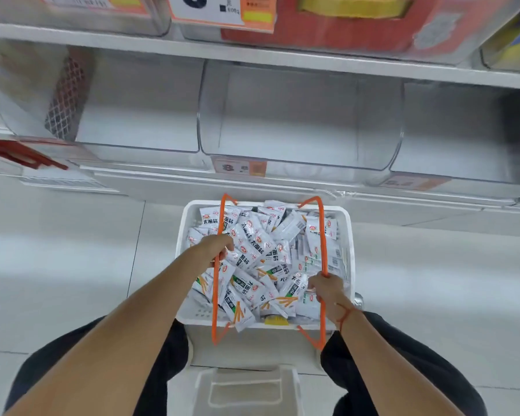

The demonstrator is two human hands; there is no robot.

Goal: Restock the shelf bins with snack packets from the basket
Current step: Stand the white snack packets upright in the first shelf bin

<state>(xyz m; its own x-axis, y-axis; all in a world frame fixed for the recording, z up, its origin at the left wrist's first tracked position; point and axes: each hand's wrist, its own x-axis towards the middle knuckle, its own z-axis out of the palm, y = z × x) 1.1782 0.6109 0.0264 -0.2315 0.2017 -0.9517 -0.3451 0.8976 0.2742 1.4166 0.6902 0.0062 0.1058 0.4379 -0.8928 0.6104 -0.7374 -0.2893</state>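
I read this as the carrying or positioning step: no packet has been picked yet, and the basket [189,235] is in both my hands. My left hand [215,246] has its fingers curled round the left orange handle [219,223], and my right hand [324,285] grips the right handle [321,235] the same way, knuckles up. Neither hand holds a packet.

The packets [261,256] lie heaped between my two sets of fingers, filling the basket to near its rim; the nearest ones are just under my left fingertips and just beside my right knuckles. The basket seems to sit on a white box or stool between my knees, though I cannot tell whether its weight is fully resting there or partly hanging from the handles.

Beyond my fingers, up and forward, stands the shelf with clear bins. The middle bin [297,163] straight ahead of both hands looks empty, as does the one [138,145] ahead of my left hand. Another bin [451,175] is ahead of my right hand; its far end is too dark to judge.

Next, I judge, the handles must be let go and laid outward so they clear the heap. Then one hand can scoop a bunch of packets and lift it forward over the front lip of the middle bin. The packets look slippery and loose, so a full, firm handful would be wise.
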